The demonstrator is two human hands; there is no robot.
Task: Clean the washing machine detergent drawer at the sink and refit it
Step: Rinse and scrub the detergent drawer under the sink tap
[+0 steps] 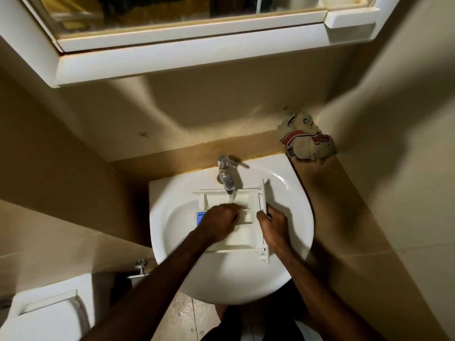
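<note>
The detergent drawer lies across the sink, directly under the tap, whose water runs into its middle compartment. Its long axis runs left to right, with the front panel on the right, standing on edge. The right hand grips that panel, fingers curled round its edge. The left hand reaches inside the tray, fingertips pressing near the stream; their exact curl cannot be told. It looks the nearer hand for scrubbing.

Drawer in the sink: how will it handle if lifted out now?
Drawer looks like rigid plastic, so probably stiff and light. Water from the tap runs into it, so likely slippery. The right hand grips only its front panel, so it may tilt.
</note>
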